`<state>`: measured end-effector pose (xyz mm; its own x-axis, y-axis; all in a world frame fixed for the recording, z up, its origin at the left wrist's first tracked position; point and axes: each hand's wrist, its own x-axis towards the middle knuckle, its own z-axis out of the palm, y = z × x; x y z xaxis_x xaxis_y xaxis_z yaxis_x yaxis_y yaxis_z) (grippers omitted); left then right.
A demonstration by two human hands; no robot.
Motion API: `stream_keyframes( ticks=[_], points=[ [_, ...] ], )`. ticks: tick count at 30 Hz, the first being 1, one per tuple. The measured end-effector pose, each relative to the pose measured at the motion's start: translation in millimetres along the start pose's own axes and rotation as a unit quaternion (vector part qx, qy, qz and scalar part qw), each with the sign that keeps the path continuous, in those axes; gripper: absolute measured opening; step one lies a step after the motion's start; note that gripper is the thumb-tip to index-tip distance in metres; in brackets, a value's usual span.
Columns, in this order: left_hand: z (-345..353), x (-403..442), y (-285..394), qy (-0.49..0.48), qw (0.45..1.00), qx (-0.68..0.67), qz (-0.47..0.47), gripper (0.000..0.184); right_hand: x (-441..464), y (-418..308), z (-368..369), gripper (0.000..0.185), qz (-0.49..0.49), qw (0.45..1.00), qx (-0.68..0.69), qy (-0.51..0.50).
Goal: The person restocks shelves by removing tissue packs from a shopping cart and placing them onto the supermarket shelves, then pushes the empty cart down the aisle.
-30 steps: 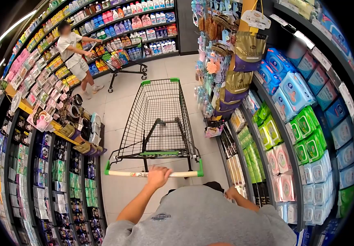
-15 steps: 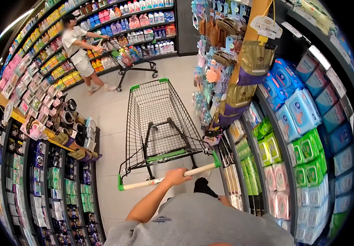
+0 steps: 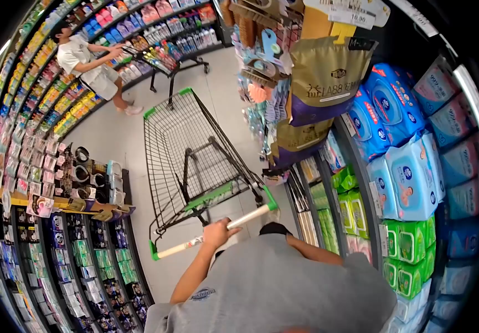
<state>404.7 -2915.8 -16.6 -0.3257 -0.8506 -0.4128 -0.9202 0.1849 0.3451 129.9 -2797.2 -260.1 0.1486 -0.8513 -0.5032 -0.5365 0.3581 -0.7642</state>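
Observation:
My left hand [image 3: 216,233] is wrapped around the pale handle bar [image 3: 247,218] of a shopping cart. The wire shopping cart [image 3: 181,161] has green corners, and its basket holds nothing that I can see. It stands slightly turned on the tiled floor ahead of me. My right forearm [image 3: 317,250] hangs at my right side, its hand hidden behind my grey shirt [image 3: 289,283]. Near that side are shelves with packs of wet wipes, among them a green pack [image 3: 411,241] and a light blue pack [image 3: 410,175].
A person [image 3: 86,69] in white pushes another cart [image 3: 164,58] ahead, close to my cart's front. Gold bags [image 3: 331,77] and hairbrushes [image 3: 261,69] hang on a right-hand display. Shelves of hair accessories [image 3: 34,166] line the left. Bottles fill the curved back shelves.
My view has tilted and moved forward, so the gold bags look nearer. The cart has turned a little to the left. The other person has shifted left in view.

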Motion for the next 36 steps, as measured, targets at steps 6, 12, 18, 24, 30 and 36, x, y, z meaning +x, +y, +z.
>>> stream_keyframes(
  ticks=[6, 12, 18, 24, 30, 36],
  points=[
    [-26.2, 27.5, -5.2, -0.023, 0.998, -0.021, -0.056, 0.062, 58.6, -13.6, -42.6, 0.019, 0.032, 0.997, -0.001, -0.072],
    [-43.1, 48.3, -13.8, -0.025, 0.994, -0.044, -0.095, 0.061, 92.5, -26.6, -72.4, 0.023, 0.047, 0.992, -0.018, -0.118],
    [-63.7, 66.8, -19.0, -0.017, 0.994, -0.047, -0.098, 0.062, 113.5, -35.7, -90.7, 0.028, 0.077, 0.984, 0.003, -0.160],
    [-72.7, 77.5, -27.8, -0.015, 0.994, -0.057, -0.087, 0.062, 136.2, 9.8, -93.6, 0.033, 0.137, 0.958, 0.133, -0.216],
    [-71.4, 85.2, -42.2, 0.008, 0.996, -0.054, -0.076, 0.060, 86.5, -175.6, -172.5, 0.043, 0.132, 0.963, 0.079, -0.220],
    [-71.1, 95.1, -51.8, -0.008, 0.996, -0.045, -0.072, 0.056, 89.3, -146.9, -203.0, 0.047, 0.167, 0.914, 0.297, -0.223]
  ],
)
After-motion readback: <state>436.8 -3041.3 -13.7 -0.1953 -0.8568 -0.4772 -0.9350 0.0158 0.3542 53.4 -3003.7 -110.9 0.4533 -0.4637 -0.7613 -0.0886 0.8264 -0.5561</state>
